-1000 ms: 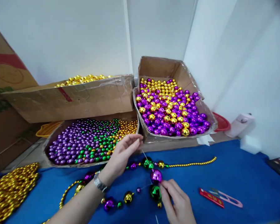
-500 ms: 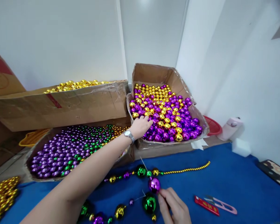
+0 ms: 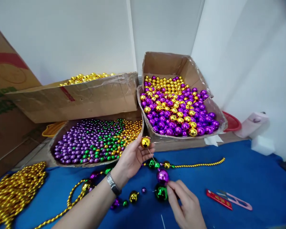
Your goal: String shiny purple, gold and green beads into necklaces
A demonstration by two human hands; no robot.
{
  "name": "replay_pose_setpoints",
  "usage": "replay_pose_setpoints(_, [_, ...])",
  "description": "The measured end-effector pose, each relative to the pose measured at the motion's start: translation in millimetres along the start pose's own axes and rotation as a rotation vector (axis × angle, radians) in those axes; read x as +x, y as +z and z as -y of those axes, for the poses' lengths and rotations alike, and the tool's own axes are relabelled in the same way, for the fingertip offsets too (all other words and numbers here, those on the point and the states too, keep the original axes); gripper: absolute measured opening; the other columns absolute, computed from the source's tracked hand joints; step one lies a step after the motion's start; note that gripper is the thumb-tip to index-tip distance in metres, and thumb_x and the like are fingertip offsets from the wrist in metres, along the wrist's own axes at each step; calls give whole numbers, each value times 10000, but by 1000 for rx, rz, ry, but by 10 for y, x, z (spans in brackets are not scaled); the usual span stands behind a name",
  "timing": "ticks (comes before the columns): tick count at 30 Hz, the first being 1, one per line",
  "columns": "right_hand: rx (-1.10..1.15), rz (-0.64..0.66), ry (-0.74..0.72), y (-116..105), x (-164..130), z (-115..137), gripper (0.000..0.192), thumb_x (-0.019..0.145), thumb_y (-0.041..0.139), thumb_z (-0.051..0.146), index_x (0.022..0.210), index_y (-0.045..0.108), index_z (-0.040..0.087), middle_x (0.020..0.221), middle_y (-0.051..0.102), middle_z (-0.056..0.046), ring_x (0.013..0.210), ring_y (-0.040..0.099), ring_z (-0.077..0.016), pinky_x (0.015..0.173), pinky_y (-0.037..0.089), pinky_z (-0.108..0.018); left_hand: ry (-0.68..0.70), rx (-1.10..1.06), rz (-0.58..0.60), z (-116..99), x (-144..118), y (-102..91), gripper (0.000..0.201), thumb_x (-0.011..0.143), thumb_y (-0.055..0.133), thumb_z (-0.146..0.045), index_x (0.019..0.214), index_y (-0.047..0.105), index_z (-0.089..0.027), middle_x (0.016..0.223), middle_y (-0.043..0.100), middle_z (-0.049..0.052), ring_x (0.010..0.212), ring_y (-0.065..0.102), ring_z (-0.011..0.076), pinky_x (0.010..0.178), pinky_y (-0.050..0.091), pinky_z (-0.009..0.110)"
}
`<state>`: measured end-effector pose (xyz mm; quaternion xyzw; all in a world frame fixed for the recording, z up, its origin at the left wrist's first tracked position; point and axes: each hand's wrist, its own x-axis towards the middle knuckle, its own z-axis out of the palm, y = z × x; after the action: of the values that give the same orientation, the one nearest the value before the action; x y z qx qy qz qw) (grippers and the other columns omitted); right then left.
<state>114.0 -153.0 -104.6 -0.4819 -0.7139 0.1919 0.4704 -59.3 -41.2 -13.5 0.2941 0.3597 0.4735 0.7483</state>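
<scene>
We see the left hand [image 3: 131, 159] raised above the blue surface [image 3: 240, 181], its fingers clamped on a large gold bead [image 3: 145, 142] at the tip of a thin needle [image 3: 152, 156]. The right hand [image 3: 187, 206] rests low on the surface, fingers closed, as far as we can tell, on the thread just beside the green bead [image 3: 161, 192] and purple bead [image 3: 162, 176] already strung. The step in hand, we judge, is threading the gold bead onto the strand [image 3: 133, 196]. The next move calls for the bead's hole to be lined up with the needle point and the bead slid down to meet the purple one while the right hand keeps the line taut.

Open room lies to the right, as far as the red-handled snips [image 3: 228, 202]. To the left lies a heap of gold bead chain [image 3: 11, 187]. Behind, the cardboard rims of the small-bead box [image 3: 95, 141] and large-bead box [image 3: 178, 108] stand near the left hand.
</scene>
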Motion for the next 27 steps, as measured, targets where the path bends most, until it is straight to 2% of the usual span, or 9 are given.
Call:
replay_pose_setpoints(4, [-8, 53, -13, 37, -24, 21, 164, 933, 420, 167, 993, 569, 199, 736, 555, -23, 626, 562, -139, 589, 429, -231, 9, -65, -62, 51, -68, -38, 346, 882, 493, -447, 916, 604, -121, 892, 676, 125, 757, 657, 191, 698, 535, 299])
replay_pose_setpoints(20, [-28, 67, -23, 46, -81, 65, 174, 933, 416, 154, 1007, 568, 194, 741, 547, -20, 639, 553, -137, 594, 418, -235, 112, -43, -80, 129, -209, -91, 257, 872, 540, -374, 949, 580, -132, 922, 674, 117, 782, 660, 196, 728, 535, 317])
replay_pose_setpoints(23, [-27, 71, -25, 50, -77, 74, 175, 932, 417, 155, 1008, 569, 194, 743, 551, -21, 640, 557, -138, 593, 424, -233, 140, -24, -68, 138, -247, -89, 249, 876, 535, -371, 949, 570, -135, 924, 660, 107, 793, 653, 198, 743, 530, 327])
replay_pose_setpoints(27, [-30, 48, -7, 64, -66, 97, 180, 936, 417, 171, 1023, 573, 197, 776, 572, -28, 672, 576, -141, 616, 439, -231, 244, 53, -20, 202, -319, -84, 184, 862, 573, -304, 986, 562, -168, 977, 616, 68, 855, 629, 190, 766, 517, 314])
